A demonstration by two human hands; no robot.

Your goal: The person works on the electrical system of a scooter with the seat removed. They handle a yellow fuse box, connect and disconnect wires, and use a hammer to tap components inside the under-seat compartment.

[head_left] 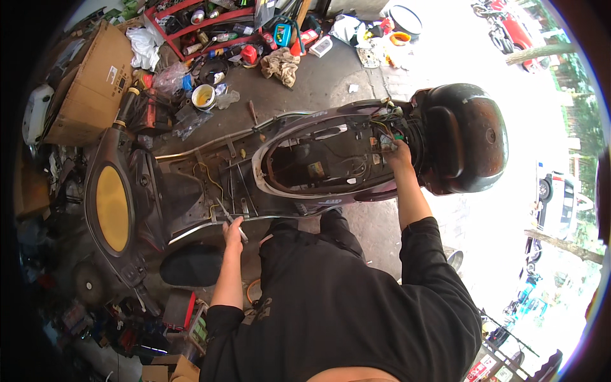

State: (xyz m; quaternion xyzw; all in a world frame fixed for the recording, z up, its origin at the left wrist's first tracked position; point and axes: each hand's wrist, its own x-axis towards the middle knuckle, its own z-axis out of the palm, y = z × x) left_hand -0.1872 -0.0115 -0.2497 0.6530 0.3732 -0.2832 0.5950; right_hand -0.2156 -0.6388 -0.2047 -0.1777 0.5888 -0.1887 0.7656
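Note:
A scooter (191, 184) with its seat off lies across the view, front to the left and a dark top box (468, 137) at the right. My left hand (234, 233) is closed round a slim metal hand tool (223, 209), which looks like pliers, beside the near edge of the footboard. At the rear end of the uncovered seat compartment (299, 162), my right hand (400, 156) reaches in among thin wires (384, 129), close to a small green part (399, 137). Its fingers are bent together, and what they pinch is too small to make out.
Beyond the scooter stand a big cardboard box (95, 89), a white tub (203, 97) and a red rack (181, 28) crowded with bottles. A screwdriver (252, 113) rests near the scooter's far side. A dark oval seat-like piece (191, 265) lies at the near left.

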